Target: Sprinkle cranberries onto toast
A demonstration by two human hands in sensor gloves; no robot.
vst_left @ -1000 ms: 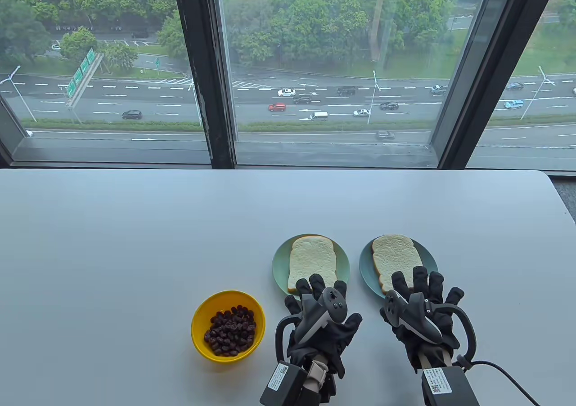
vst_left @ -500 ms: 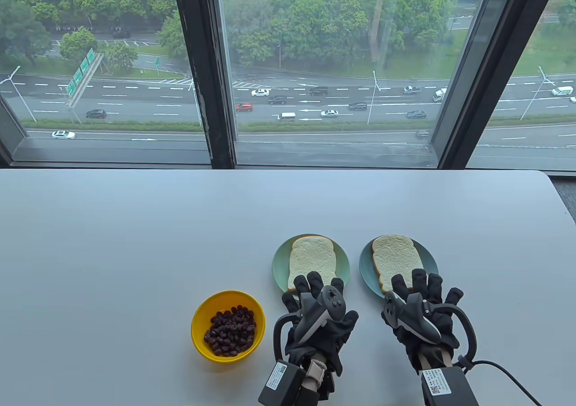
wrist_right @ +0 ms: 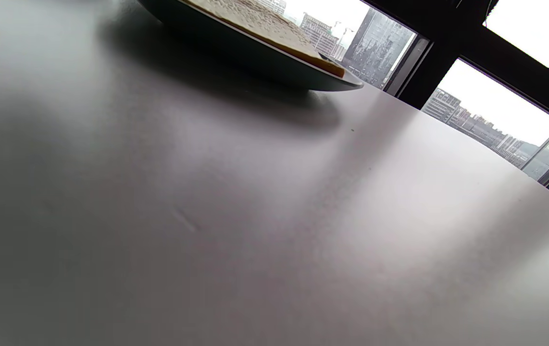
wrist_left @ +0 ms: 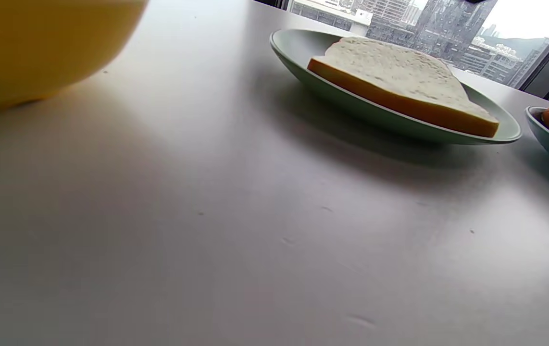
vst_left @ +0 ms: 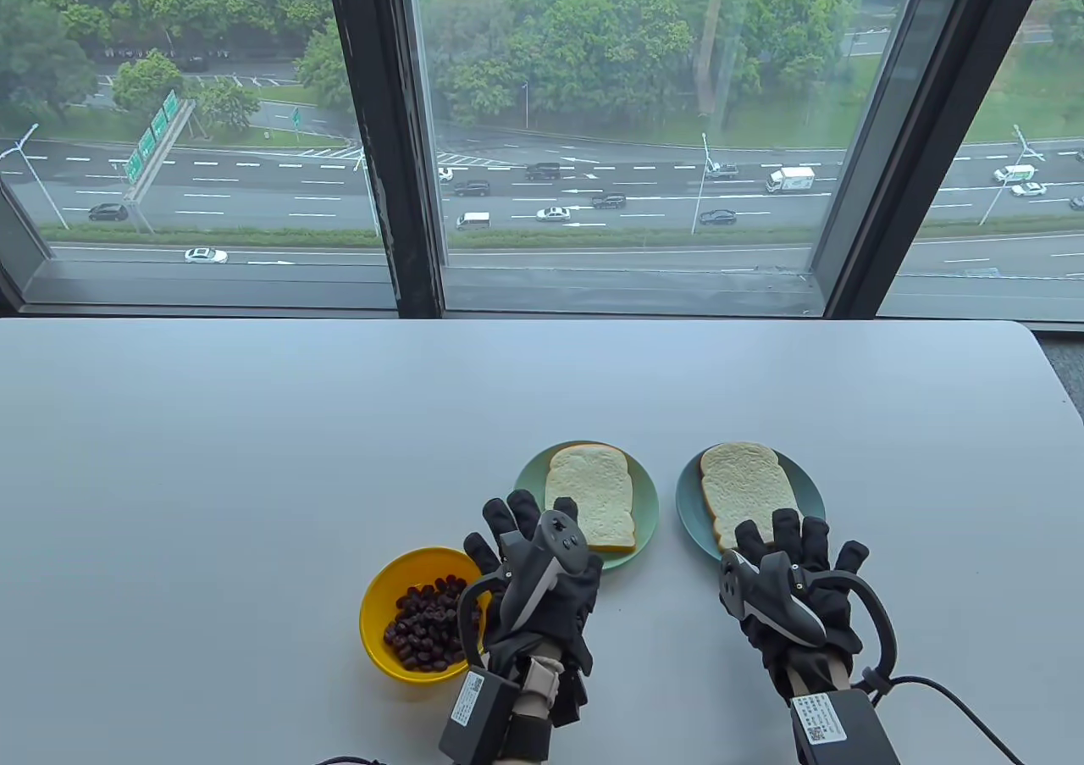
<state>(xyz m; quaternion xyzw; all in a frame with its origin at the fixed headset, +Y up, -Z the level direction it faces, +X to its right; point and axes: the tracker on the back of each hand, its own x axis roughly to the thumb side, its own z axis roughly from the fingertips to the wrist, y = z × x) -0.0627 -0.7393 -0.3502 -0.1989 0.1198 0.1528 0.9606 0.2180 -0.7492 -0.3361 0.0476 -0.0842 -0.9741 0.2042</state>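
The table (vst_left: 254, 426) is used as the work surface; all items are set near its front edge, w/in reach of both hands.

Two green plates are laid side by side: the left plate (vst_left: 645, 494) sits just ahead and right of the left hand (vst_left: 529, 587), the right plate (vst_left: 690, 507) directly ahead of the right hand (vst_left: 792, 583). One slice of toast is carried per plate, left toast (vst_left: 590, 494) and right toast (vst_left: 743, 485), tops bare, so any stray fruit is presumably caught by the plates.

The yellow bowl (vst_left: 381, 579) is placed just left of the left hand, partly under its wrist side; judged, it is kept there for short pick-ups. The cranberries (vst_left: 428, 621) are all held in the bowl; none is seen on either slice.

Left hand: fingers (vst_left: 500, 515) spread apart, nothing held, positioned btwn bowl and left plate. Right hand: fingers (vst_left: 788, 528) spread apart, nothing held, tips over the near edge of the right toast; contact cannot be confirmed.

Step judged: first pinch not yet taken.
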